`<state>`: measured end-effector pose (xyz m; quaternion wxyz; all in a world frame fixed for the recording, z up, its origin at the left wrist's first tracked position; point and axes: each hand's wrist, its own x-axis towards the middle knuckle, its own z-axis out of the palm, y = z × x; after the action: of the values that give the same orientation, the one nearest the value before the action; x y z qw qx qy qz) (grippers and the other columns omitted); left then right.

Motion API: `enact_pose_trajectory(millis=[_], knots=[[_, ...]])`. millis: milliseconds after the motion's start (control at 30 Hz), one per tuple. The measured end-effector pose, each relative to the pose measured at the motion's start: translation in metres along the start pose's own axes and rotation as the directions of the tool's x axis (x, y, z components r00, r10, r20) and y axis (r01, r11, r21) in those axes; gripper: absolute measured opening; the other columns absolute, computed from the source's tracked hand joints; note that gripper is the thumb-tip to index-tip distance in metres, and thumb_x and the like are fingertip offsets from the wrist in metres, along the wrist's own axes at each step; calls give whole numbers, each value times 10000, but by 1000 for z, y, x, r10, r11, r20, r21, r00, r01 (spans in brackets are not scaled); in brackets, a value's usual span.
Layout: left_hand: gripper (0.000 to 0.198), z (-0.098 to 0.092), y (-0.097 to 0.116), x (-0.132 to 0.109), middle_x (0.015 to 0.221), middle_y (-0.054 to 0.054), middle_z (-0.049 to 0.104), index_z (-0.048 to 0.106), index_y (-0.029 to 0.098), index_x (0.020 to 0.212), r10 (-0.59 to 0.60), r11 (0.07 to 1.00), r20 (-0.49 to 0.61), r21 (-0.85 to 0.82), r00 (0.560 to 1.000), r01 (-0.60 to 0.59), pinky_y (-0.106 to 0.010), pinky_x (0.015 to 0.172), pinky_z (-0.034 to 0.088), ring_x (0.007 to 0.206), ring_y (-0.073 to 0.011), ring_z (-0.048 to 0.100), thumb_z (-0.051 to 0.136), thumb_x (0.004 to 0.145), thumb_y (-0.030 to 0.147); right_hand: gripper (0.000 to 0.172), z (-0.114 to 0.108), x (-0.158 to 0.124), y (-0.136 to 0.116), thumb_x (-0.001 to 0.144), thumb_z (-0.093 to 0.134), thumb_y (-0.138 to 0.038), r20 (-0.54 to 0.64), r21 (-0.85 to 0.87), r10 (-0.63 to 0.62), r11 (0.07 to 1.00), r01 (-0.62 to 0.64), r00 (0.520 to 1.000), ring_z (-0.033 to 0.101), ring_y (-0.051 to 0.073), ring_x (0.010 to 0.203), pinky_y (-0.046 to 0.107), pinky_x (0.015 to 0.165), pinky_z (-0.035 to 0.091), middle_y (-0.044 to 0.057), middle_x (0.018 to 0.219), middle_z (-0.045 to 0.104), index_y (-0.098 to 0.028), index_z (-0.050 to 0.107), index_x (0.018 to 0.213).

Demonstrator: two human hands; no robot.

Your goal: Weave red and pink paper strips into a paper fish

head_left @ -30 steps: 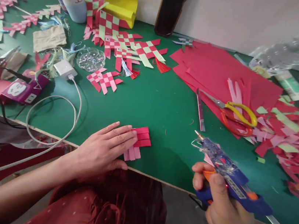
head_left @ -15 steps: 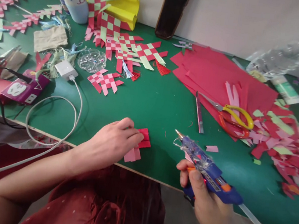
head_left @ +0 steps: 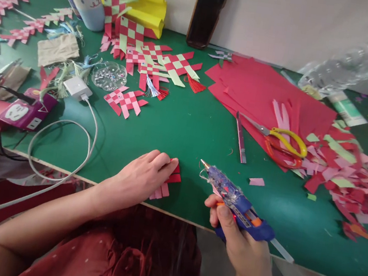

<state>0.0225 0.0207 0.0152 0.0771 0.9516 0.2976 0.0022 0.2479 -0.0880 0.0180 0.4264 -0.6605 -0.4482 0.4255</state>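
Observation:
In my right hand (head_left: 236, 237) is a blue hot glue gun (head_left: 240, 200), gripped round its handle. Its metal nozzle points up and left, a short way off the red strips, and a clear glue stick (head_left: 282, 251) sticks out of the back. My left hand (head_left: 146, 174) rests at the table's front edge with its fingers bent together over red and pink paper strips (head_left: 174, 177). Red strips show to the right of the fingertips, pink ends below them. The fingers cover the rest of the paper piece.
Scissors (head_left: 291, 143) lie on red paper sheets (head_left: 262, 89), with a craft knife (head_left: 240, 137) beside them. Paper scraps (head_left: 346, 174) pile up at right. Woven paper fish (head_left: 126, 100), a bead tray (head_left: 109, 76), a bottle (head_left: 94, 11) and a white cable (head_left: 92, 143) occupy the left.
My right hand has brought the glue gun leftward, nearer to the red strips. My left hand stays over the paper, its fingers slightly shifted. The whole view has moved a little.

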Motion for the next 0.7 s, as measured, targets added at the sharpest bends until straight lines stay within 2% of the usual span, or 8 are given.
enact_pose_trajectory(millis=[133,200,267,333,467,533,600,700], knots=[[410,2,-9,1,1021,-97,580,408,78,1387,23,991,-123,-130,992,-39,-328,842,531,893,-195,547,361,981,108,270,5,-3,-3,908,587,-472,-21,-11,-9,1000,9,1000,579,120,609,250,583,536,36,833,661,-212,661,893],[414,1,-16,-2,1000,-89,603,396,80,1396,-20,978,-220,-206,975,-26,-304,811,538,876,-176,568,372,984,111,278,6,-6,-5,906,585,-478,-40,-23,-15,1000,14,999,578,125,613,254,583,536,38,825,665,-212,662,885],[349,-2,-22,-9,984,-85,625,480,104,1320,-119,968,-310,-246,943,42,-316,802,542,878,-174,583,380,986,116,272,4,-9,-6,905,585,-477,-55,-40,-17,999,15,998,579,128,615,251,572,528,27,790,654,-217,660,878],[290,-3,-25,-20,1000,-87,647,580,137,1186,-143,968,-379,-246,914,50,-348,819,542,914,-189,585,397,967,86,267,0,-11,-5,909,581,-474,-70,-52,-16,999,13,997,577,132,616,253,570,517,13,731,631,-220,659,876],[271,1,-20,-41,1093,-95,654,616,143,1118,-34,965,-350,-254,936,-60,-372,895,533,1022,-201,579,437,939,46,248,-4,-10,-1,919,577,-447,-64,-26,-32,999,31,997,570,140,608,278,577,502,20,722,632,-213,654,890],[301,2,-15,-43,1129,-94,645,604,146,1157,-11,964,-315,-255,949,-74,-375,928,525,1061,-202,572,431,938,33,245,-2,-9,-2,926,571,-439,-38,-13,-35,999,34,999,567,144,607,282,579,500,19,707,619,-210,654,899],[317,1,-11,-37,1104,-88,644,590,152,1186,-28,969,-312,-240,950,-51,-366,900,534,1011,-195,584,417,946,36,258,2,-7,-4,925,569,-452,-20,-14,-25,1000,25,999,563,144,601,280,575,501,16,699,607,-210,654,900],[219,-4,-6,-18,975,-80,637,594,138,1140,-146,971,-287,-224,947,82,-357,786,553,861,-192,597,437,988,151,291,6,-2,-11,911,576,-494,4,-41,21,999,-21,1000,561,133,583,267,550,502,15,722,620,-214,649,878]])
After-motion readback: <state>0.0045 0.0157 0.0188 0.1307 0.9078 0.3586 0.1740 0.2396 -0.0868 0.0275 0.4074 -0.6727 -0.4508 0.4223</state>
